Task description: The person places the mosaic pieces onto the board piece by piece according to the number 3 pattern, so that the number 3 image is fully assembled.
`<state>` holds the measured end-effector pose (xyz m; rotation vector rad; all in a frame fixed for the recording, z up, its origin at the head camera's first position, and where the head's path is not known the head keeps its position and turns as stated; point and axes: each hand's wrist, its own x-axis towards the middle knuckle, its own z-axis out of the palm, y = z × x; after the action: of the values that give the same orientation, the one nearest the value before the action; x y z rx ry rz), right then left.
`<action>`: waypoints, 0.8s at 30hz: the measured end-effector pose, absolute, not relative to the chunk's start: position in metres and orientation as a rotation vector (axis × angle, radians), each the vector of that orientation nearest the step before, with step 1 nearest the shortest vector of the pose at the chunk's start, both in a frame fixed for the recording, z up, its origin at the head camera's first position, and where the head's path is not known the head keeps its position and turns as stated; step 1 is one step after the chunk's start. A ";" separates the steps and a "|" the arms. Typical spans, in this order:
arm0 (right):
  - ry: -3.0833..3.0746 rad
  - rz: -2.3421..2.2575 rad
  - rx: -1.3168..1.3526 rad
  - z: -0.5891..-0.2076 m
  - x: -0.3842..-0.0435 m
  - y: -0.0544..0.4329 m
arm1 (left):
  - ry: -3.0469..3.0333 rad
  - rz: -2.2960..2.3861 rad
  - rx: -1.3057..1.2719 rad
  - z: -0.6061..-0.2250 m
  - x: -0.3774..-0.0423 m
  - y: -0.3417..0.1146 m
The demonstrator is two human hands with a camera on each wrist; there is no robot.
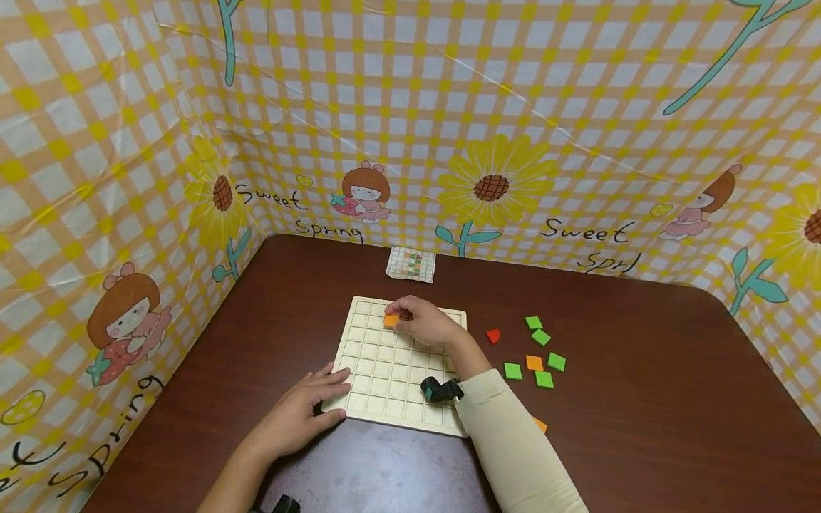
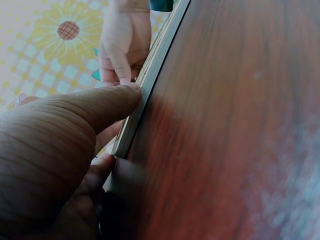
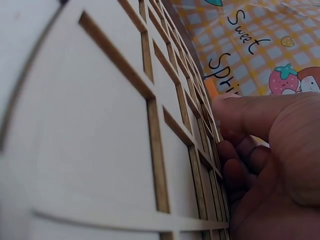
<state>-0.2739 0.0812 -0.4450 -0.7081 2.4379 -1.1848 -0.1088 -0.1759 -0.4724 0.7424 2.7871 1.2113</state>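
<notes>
Yellow-checked cloth (image 1: 410, 85) stands around a dark brown table (image 1: 641, 427). On it lies a pale grid board (image 1: 378, 370). The right hand (image 1: 426, 322) pinches an orange tile (image 1: 390, 323) at the board's far part; whether tile and board touch, I cannot tell. The left hand (image 1: 298, 406), fingers relaxed and spread, touches the near-left corner. Green tiles (image 1: 512, 371) and a red piece (image 1: 492, 336) lie to the right.

We count five green tiles (image 1: 512, 371), three orange tiles (image 1: 534, 363) — one of them partly hidden — and one red piece (image 1: 492, 335). We also count one gridded board (image 1: 380, 370), one small printed card (image 1: 411, 265), one table (image 1: 648, 370), one left hand (image 1: 303, 407) and one right hand (image 1: 428, 323).
</notes>
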 end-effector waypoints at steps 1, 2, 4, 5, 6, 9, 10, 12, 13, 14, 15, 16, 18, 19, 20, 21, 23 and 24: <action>2.434 -1.178 -0.707 -0.445 -0.274 0.081 | 2.789 1.208 0.741 -0.472 -0.109 -0.176; 2.431 -1.174 -0.704 -0.445 -0.273 0.081 | 2.791 1.207 0.740 -0.472 -0.109 -0.176; 2.429 -1.164 -0.699 -0.444 -0.273 0.081 | 2.792 1.206 0.740 -0.473 -0.109 -0.176; 2.429 -1.159 -0.695 -0.444 -0.273 0.081 | 2.791 1.207 0.739 -0.473 -0.109 -0.176; 2.430 -1.154 -0.691 -0.444 -0.273 0.080 | 2.790 1.208 0.740 -0.473 -0.109 -0.176; 2.440 -1.131 -0.695 -0.444 -0.272 0.080 | 2.785 1.215 0.740 -0.473 -0.109 -0.176; 2.444 -1.122 -0.698 -0.444 -0.272 0.079 | 2.785 1.216 0.738 -0.472 -0.109 -0.176; 2.450 -1.110 -0.702 -0.445 -0.273 0.079 | 2.785 1.215 0.737 -0.472 -0.109 -0.176; 2.452 -1.106 -0.704 -0.445 -0.273 0.079 | 2.785 1.215 0.736 -0.473 -0.109 -0.176; 2.453 -1.104 -0.705 -0.445 -0.273 0.079 | 2.785 1.213 0.736 -0.473 -0.109 -0.176; 2.453 -1.103 -0.706 -0.445 -0.273 0.079 | 2.786 1.212 0.736 -0.473 -0.109 -0.176; 2.452 -1.105 -0.706 -0.445 -0.273 0.079 | 2.787 1.211 0.736 -0.473 -0.109 -0.176; 2.453 -1.110 -0.711 -0.445 -0.273 0.079 | 2.788 1.213 0.736 -0.473 -0.109 -0.176; 2.455 -1.112 -0.712 -0.445 -0.273 0.079 | 2.787 1.214 0.736 -0.473 -0.109 -0.176; 2.456 -1.114 -0.716 -0.445 -0.273 0.078 | 2.788 1.215 0.736 -0.472 -0.109 -0.176; 2.458 -1.115 -0.717 -0.445 -0.273 0.078 | 2.788 1.216 0.736 -0.472 -0.109 -0.176; 2.457 -1.121 -0.721 -0.446 -0.273 0.078 | 2.786 1.219 0.734 -0.472 -0.109 -0.176; 2.458 -1.121 -0.721 -0.446 -0.273 0.078 | 2.785 1.218 0.733 -0.472 -0.109 -0.176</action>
<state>-0.2729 0.0777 -0.4457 -0.7209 2.4578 -1.1210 -0.1086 -0.1756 -0.4718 0.7328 2.7852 1.2184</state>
